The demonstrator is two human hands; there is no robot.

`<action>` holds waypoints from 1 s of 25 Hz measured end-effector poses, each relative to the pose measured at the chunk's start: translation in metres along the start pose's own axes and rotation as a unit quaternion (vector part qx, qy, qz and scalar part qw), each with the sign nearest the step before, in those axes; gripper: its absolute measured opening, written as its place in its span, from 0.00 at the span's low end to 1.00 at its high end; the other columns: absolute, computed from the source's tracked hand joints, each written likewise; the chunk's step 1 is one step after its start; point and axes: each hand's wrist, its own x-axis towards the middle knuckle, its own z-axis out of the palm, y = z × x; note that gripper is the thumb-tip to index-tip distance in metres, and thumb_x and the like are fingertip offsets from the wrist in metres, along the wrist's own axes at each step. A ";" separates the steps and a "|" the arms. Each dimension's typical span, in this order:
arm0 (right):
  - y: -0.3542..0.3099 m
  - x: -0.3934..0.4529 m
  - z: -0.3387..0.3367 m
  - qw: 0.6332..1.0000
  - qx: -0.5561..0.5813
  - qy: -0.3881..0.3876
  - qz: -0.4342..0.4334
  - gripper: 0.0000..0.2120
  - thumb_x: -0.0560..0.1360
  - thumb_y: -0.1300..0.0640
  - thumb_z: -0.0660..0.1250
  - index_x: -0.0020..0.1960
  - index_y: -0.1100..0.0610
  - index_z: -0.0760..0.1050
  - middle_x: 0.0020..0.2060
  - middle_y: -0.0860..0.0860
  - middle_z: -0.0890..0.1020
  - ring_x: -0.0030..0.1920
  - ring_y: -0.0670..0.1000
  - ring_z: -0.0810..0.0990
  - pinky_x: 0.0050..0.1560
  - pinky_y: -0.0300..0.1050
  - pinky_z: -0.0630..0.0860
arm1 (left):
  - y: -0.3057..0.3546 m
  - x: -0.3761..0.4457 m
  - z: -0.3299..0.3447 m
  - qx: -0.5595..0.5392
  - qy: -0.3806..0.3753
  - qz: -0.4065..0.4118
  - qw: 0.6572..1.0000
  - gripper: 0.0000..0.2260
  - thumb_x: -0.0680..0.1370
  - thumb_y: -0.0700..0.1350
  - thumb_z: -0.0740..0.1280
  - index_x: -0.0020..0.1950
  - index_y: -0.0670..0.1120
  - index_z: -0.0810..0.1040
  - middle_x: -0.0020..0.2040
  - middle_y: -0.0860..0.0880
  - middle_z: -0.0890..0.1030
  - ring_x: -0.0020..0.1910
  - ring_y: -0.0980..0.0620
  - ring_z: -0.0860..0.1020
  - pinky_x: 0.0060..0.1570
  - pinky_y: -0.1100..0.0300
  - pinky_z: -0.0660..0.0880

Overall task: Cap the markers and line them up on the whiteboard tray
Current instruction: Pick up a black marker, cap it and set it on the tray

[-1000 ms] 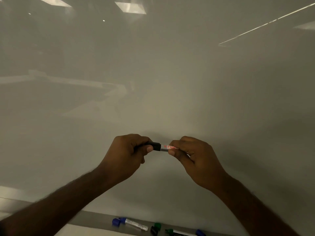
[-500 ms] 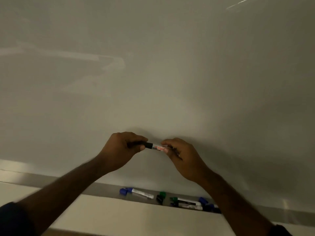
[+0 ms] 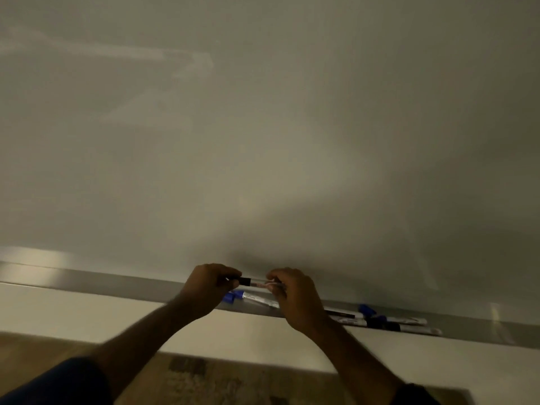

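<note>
No text can be read. The marker [image 3: 260, 284] held between the left hand [image 3: 209, 287] and right hand [image 3: 295, 299] carries reddish print on its barrel, too blurred to make out. The markers lying on the whiteboard tray [image 3: 482, 331], among them one with a blue cap [image 3: 233, 296], bear dark label marks, equally illegible.

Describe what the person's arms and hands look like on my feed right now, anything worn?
Both hands, left hand and right hand, are bare: no gloves, and no rings or watch that I can make out in the dim, blurred view. Forearms are uncovered. A dark blue sleeve shows on the left upper arm; a dark sleeve edge on the right.
</note>
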 end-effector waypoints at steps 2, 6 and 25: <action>0.007 -0.005 0.023 0.999 -0.038 -0.014 0.025 0.09 0.77 0.55 0.64 0.56 0.52 0.77 0.52 0.50 0.82 0.54 0.53 0.76 0.58 0.51 0.69 | -0.017 -0.003 0.015 0.012 -0.004 -0.011 1.000 0.10 0.74 0.41 0.70 0.54 0.48 0.82 0.50 0.48 0.84 0.40 0.59 0.76 0.39 0.73 0.68; 0.015 -0.008 0.053 0.993 -0.101 -0.035 0.053 0.07 0.77 0.54 0.63 0.52 0.49 0.77 0.50 0.48 0.82 0.54 0.53 0.74 0.57 0.51 0.65 | -0.039 -0.004 0.038 0.034 -0.015 -0.014 0.999 0.10 0.73 0.40 0.69 0.51 0.51 0.83 0.48 0.49 0.84 0.45 0.52 0.79 0.45 0.63 0.71; 0.026 -0.018 0.081 0.981 -0.178 -0.067 0.034 0.10 0.78 0.54 0.61 0.54 0.51 0.78 0.50 0.49 0.80 0.56 0.54 0.72 0.55 0.52 0.66 | -0.079 -0.005 0.058 0.109 -0.019 0.103 0.989 0.10 0.74 0.48 0.69 0.55 0.51 0.81 0.55 0.52 0.81 0.52 0.52 0.77 0.53 0.59 0.74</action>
